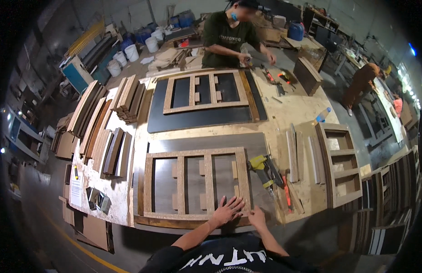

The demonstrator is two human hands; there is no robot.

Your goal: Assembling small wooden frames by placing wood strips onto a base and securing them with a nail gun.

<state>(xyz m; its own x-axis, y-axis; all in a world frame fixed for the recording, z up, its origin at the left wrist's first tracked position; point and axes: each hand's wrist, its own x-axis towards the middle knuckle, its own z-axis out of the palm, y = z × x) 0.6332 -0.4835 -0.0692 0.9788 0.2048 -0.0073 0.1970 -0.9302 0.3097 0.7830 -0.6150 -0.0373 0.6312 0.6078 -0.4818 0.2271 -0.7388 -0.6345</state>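
Observation:
A particleboard frame [181, 182] with upright slats lies on a grey-brown panel [206, 142] at the near side of the worktable. My left hand [228, 210] rests flat, fingers spread, on the frame's near right part. Close beside it, my right hand [257, 217] is at the frame's near right corner, its fingers drawn together against the edge. Small blocks are set along the slats. A brown wood strip [174, 222] runs along the near edge. Just right of the frame lies a yellow-green and black power tool [262, 170], with an orange-red hand tool [287, 193] nearby.
Beyond lies a similar frame [179, 109] on a black panel [197, 119], where a co-worker [229, 38] stands. Stacked wood strips [129, 100] line the left side. A shelf-like wooden frame [328, 170] stands at right, near a blue-capped bottle [323, 114].

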